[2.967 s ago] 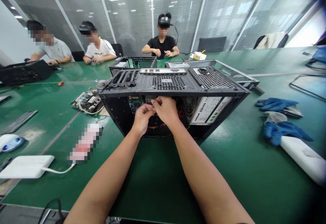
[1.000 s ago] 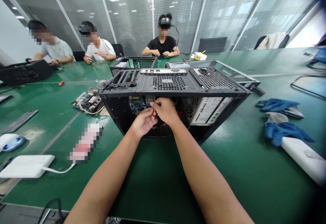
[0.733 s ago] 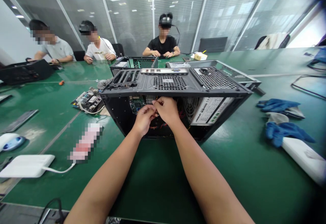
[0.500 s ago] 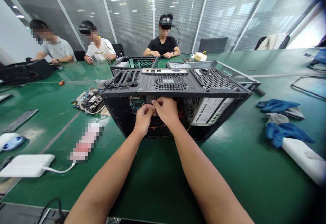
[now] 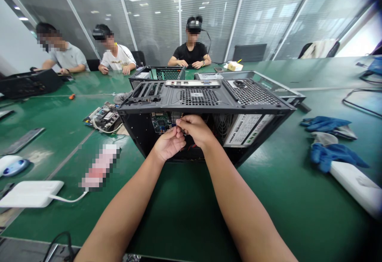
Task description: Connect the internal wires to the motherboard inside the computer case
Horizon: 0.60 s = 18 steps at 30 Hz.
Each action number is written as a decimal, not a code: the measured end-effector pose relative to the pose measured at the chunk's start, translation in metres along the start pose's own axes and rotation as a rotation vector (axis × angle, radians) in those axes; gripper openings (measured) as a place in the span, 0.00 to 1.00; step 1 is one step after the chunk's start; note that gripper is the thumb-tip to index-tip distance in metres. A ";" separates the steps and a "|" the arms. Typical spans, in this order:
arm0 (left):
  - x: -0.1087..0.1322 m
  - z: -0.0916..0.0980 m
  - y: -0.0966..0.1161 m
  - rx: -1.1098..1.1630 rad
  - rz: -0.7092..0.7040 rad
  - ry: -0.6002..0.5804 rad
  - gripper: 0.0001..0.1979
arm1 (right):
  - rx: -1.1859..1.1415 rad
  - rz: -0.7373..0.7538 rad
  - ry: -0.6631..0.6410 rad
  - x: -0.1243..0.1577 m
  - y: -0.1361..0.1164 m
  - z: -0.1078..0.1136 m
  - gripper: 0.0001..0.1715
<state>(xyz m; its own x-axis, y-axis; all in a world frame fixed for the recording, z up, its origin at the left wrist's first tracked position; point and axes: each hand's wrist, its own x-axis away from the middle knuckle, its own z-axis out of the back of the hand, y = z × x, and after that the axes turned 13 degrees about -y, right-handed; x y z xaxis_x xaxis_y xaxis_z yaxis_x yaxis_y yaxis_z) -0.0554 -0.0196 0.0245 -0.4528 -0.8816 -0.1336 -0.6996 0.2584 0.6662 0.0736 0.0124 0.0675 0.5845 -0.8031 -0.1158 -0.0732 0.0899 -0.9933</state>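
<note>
A black computer case lies in front of me with its rear panel facing up and its side open towards me. Both hands meet at that opening. My left hand is pinched, palm partly up, its fingertips against those of my right hand, which is pinched too. Whatever sits between the fingertips is too small and covered to name. Behind the fingers a green circuit board shows inside the case. To the right of my right hand are a fan and a labelled power supply. Some thin wires show below the hands.
Left of the case lies a loose motherboard with cables. Nearer me are a white power bank and a blurred-out phone. Blue gloves and a white box lie right. Three people sit across the green table.
Both hands have come slightly down and towards me. My left hand has turned its palm further up, and the fingertips remain together.
</note>
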 end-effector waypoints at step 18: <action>-0.009 -0.004 -0.011 -0.569 -0.321 0.266 0.09 | 0.680 0.056 0.211 0.005 -0.012 0.002 0.12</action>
<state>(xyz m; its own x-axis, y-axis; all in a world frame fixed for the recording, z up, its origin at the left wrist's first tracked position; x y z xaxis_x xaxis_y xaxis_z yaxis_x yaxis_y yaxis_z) -0.0412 -0.0166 0.0213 -0.0706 -0.9650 -0.2525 -0.3453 -0.2138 0.9138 0.0790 0.0082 0.0792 0.4206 -0.8774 -0.2310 0.4622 0.4263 -0.7776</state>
